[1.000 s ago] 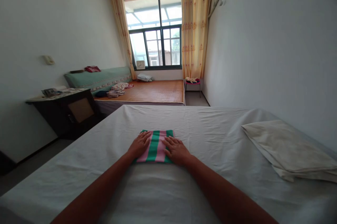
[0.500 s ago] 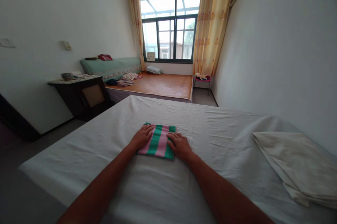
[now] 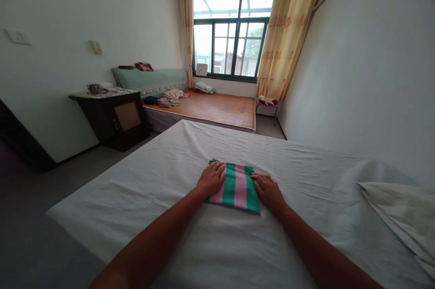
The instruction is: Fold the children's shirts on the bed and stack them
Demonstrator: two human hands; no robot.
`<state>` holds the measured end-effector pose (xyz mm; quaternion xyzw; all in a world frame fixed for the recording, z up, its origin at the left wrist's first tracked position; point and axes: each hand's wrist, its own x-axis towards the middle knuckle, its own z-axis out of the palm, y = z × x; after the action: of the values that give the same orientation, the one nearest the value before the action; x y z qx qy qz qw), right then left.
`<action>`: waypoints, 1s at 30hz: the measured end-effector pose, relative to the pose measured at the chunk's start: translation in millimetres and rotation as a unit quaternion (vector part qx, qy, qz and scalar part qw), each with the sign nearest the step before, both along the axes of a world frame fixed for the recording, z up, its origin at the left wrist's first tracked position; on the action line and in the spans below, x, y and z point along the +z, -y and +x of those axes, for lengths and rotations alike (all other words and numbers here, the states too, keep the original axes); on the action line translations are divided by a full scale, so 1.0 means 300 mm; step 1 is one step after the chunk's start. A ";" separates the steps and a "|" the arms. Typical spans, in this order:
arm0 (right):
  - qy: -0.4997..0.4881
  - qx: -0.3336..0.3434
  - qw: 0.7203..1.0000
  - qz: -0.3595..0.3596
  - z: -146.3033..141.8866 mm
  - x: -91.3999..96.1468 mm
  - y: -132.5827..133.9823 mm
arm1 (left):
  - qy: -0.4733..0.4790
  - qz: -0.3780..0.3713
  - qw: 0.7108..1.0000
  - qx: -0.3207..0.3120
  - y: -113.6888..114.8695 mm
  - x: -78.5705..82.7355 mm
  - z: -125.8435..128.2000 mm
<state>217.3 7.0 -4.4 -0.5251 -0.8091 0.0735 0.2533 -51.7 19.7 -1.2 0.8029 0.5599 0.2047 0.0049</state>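
Note:
A folded cloth with pink and green stripes lies flat on the white sheet in front of me. My left hand rests on its left side, fingers stretched out and palm down. At the cloth's right edge, my right hand lies with extended fingers; the fingertips touch the green border and the rest of that hand is over the sheet. Neither hand grips the fabric. The cloth's underside and the part beneath my left hand are hidden.
A pale crumpled cloth lies on the sheet at the right. Beyond stand a dark cabinet, a bed with a brown mat holding clothes, and a small pink stool. A white wall runs along the right.
The view has turned left, so everything appears shifted right. My right hand has slid off the cloth's surface toward its right edge; my left hand stays on the left side.

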 end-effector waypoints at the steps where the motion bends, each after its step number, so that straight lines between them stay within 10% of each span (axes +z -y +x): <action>1: 0.002 0.000 1.000 0.003 -0.003 -0.003 -0.004 | 0.011 -0.004 1.000 -0.001 0.004 0.000 -0.001; 19: 0.049 -0.041 0.997 0.033 -0.033 -0.029 -0.027 | 0.058 -0.038 0.997 -0.029 0.008 0.012 -0.038; 30: 0.155 -0.151 0.975 -0.052 0.055 -0.056 0.121 | 0.021 -0.028 0.997 -0.063 -0.008 -0.006 -0.053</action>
<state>233.9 -29.3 -21.1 -0.6589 -0.7448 -0.0058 0.1056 -67.6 22.2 -3.0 0.8315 0.5136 0.2054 0.0523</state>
